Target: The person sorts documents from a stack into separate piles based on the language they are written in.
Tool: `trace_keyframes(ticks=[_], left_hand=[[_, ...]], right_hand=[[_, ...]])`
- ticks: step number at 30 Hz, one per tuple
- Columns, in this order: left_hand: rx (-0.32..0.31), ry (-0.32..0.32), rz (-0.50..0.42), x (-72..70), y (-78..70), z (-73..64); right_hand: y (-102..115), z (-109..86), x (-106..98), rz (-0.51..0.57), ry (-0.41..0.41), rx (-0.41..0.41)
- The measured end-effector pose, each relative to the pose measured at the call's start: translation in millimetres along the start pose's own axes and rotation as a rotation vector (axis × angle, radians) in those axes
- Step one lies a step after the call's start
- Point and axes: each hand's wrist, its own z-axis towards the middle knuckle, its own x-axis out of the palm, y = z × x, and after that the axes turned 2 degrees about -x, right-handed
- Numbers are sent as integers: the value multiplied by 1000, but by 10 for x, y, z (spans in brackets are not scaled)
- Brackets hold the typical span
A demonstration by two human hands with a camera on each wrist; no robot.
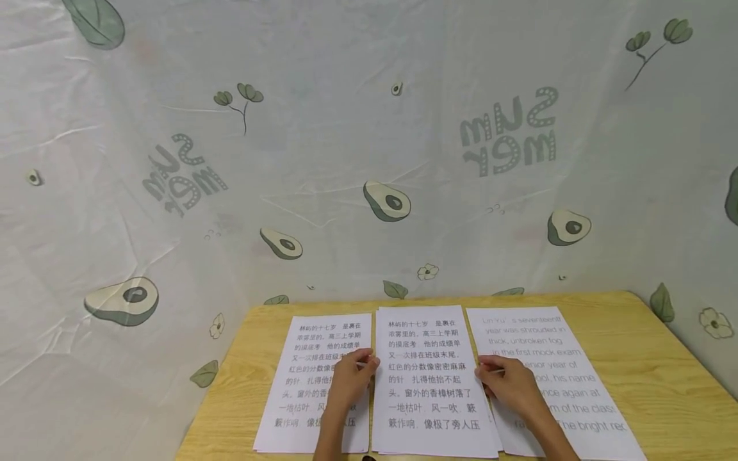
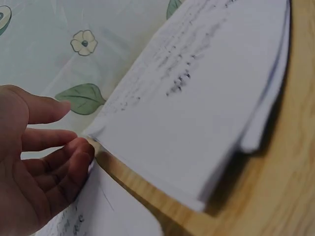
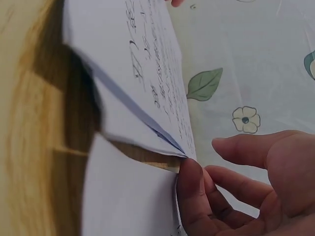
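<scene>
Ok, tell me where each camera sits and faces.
Head: on the head, facing forward and down over the table, middle pages and printed cloth; left hand and right hand show, with forearms.
Left wrist: on that wrist, looking past the left hand at the middle pages; only that hand shows.
Right wrist: on that wrist, looking past the right hand at those pages; that hand shows, plus perhaps a fingertip up top.
Wrist views share these pages and the cloth.

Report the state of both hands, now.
Left hand: open, fingertips at left edge of the middle stack of white printed paper sheets.
Right hand: open, fingertips at that stack's right edge.
</scene>
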Motion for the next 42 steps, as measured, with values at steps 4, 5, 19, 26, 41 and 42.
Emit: trace_keyframes(ticks=[4, 5, 19, 26, 41, 42], left_hand=[[19, -16, 76, 30, 18, -1], [24, -16, 87, 37, 21, -2], [85, -13, 137, 40, -55, -46], [93, -14, 152, 46, -46, -44], [89, -17, 129, 54, -102, -44], [85, -17, 124, 54, -109, -46]], right_hand=[[-18, 3, 20, -57, -4, -25], [-21, 4, 26, -71, -3, -28], [30, -5, 71, -163, 4, -95], [50, -18, 73, -149, 9, -89], [111, -48, 64, -144, -3, -96], [117, -53, 62, -142, -6, -96]])
